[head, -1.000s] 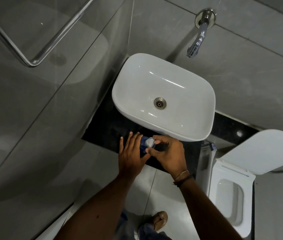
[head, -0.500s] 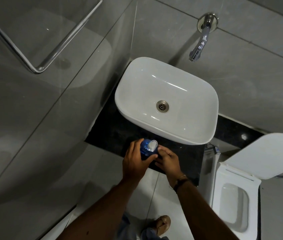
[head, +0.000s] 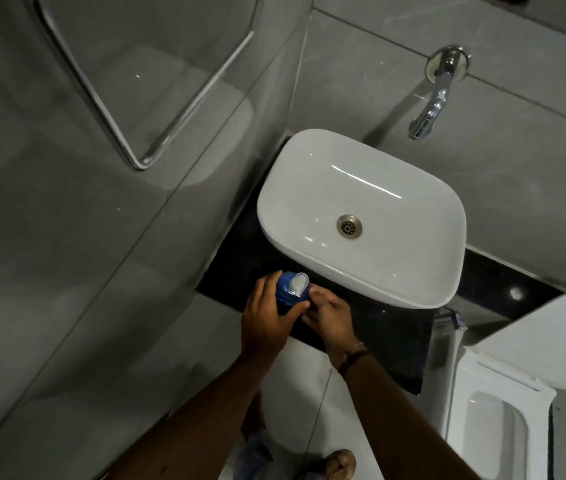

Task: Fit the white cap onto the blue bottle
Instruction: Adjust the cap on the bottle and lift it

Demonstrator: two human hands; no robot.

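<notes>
The left hand is wrapped round the bottle, fingers curled over its far side and thumb across the near side, clamping the blue body. The bottle stands over the black counter, just off the basin's rim at about 8 o'clock from the drain. Its long axis runs up toward the camera, leaning a little toward 1 o'clock, so the top faces up and slightly toward the basin.

The cap sits on that top end, white, its face tilted toward 1 o'clock. Whether it is seated fully or only resting there, I cannot tell. What is inside the bottle cannot be seen.

The right hand is at 3 o'clock of the bottle, fingers bunched together and pressed against its side just under the cap; its fingertips meet the left thumb. It pinches nothing of its own that I can see. A dark band circles that wrist.

The basin holds nothing but its drain. A chrome tap juts from the wall at 1 o'clock of the basin. At 4 o'clock stands a toilet with its lid raised, the bowl showing only white inside.
</notes>
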